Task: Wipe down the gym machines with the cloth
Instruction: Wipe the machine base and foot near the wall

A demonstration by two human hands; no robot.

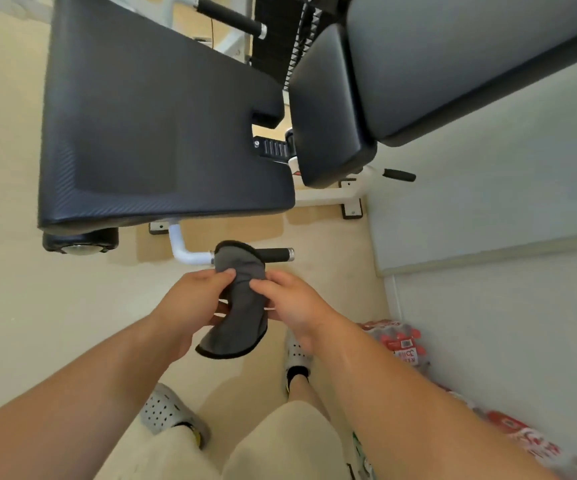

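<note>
Two hands, left hand [190, 299] and right hand [294, 306], each pinched one grey cloth [242, 306] before a padded gym machine [148, 126].

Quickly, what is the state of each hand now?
Left hand: closed, pinching the grey cloth.
Right hand: closed, pinching the grey cloth too.

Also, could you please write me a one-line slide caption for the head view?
Left hand and right hand grip a grey cloth by the machine's black handle, near its dark pad.
</note>
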